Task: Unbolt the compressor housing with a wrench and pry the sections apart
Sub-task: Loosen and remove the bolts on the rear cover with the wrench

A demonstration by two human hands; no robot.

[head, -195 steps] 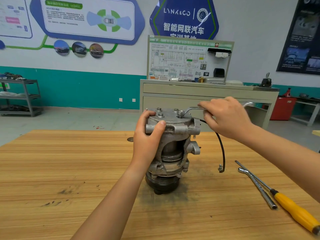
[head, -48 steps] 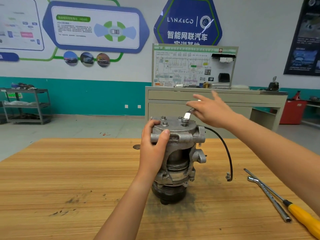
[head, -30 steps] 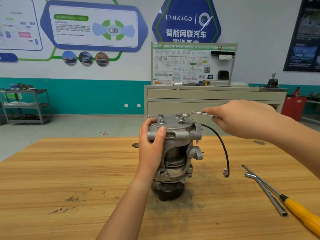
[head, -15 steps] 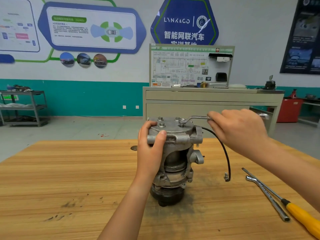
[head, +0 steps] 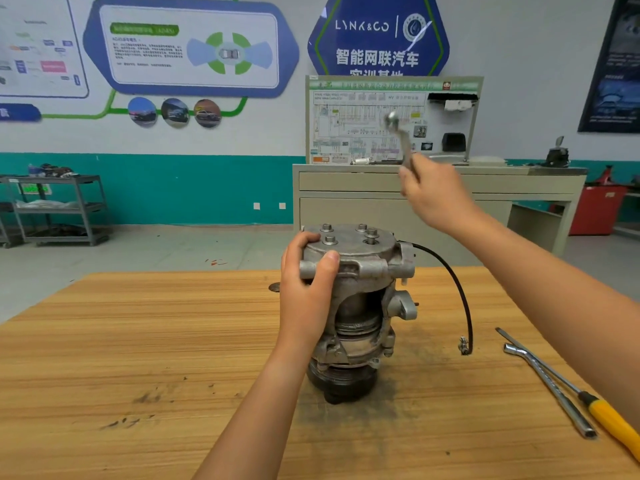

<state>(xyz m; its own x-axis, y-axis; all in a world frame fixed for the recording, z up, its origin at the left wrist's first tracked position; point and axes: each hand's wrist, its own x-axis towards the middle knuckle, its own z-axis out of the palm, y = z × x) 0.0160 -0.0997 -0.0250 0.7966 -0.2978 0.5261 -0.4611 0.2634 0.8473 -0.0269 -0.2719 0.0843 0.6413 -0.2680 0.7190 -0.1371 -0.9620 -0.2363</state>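
Compressor housing gripped by left hand; right hand aloft, clutching wrench

Wrench at 1 o'clock was motion-blurred; its lower end lay hidden in right hand. Screwdriver handle ran off frame at 4 o'clock.

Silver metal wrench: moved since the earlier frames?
Yes: the silver wrench rose off the grey compressor housing, now high above it in the right hand.

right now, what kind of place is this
Most likely an automotive training workshop: a wiring-diagram board stands on a cabinet, car-technology posters hang behind, and a compressor sits on the wooden workbench.
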